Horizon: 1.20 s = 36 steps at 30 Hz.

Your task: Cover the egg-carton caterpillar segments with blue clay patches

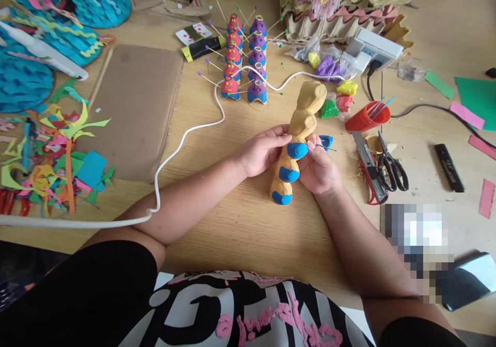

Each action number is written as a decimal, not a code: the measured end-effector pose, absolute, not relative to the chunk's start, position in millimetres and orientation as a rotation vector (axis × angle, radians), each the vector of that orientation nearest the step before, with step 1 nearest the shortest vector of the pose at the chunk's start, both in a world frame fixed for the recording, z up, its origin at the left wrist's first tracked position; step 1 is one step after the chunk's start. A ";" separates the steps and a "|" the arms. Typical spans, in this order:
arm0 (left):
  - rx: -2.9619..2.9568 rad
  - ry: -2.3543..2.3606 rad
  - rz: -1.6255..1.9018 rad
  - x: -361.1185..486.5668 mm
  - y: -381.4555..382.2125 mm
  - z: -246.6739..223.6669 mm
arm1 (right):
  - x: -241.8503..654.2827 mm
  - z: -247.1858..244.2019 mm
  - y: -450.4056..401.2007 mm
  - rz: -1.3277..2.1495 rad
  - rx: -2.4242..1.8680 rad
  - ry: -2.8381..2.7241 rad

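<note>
A lumpy yellow egg-carton strip (305, 110) stands tilted between my hands, with blue patches on its three lower bumps. My left hand (260, 153) is closed on the strip's left side near the middle. At the right side, my right hand (321, 169) has its thumb against the strip, level with the upper blue patch, its fingers partly hidden behind. A thin blue stick sticks out from that hand's fingertips. Just beyond it lies a small blue piece (326, 142). Whether the right fingers also grip the strip is hard to tell.
Two rows of red and purple painted cones (257, 58) with pins stand ahead. A white cable (186, 134) crosses over my left forearm. On the right are a red cup (366, 117), a cutter (370, 161) and scissors (391, 166). Brown cardboard (132, 109) and paper scraps (46, 166) lie left.
</note>
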<state>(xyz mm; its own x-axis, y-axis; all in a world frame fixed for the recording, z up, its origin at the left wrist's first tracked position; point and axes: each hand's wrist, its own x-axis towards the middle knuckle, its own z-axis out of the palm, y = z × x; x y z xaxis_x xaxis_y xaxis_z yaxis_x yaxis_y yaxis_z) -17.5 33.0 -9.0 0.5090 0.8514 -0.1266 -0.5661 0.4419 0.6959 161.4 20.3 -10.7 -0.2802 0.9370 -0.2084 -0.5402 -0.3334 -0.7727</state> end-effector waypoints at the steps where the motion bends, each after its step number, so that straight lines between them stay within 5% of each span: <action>1: 0.634 0.506 0.925 -17.8 33.3 -8.8 | 161.9 -10.6 20.4 1.810 -0.813 -0.708; 36: 0.707 0.534 0.939 -19.0 35.0 -12.1 | 160.3 -14.3 22.4 1.853 -0.734 -0.700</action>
<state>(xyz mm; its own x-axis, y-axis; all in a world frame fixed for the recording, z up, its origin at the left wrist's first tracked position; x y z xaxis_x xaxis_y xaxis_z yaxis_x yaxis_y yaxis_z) -19.0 35.0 -12.1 0.4932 0.8630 -0.1090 -0.5353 0.3999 0.7440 160.3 22.4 -14.3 -0.3330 0.9260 -0.1781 -0.5770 -0.3495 -0.7382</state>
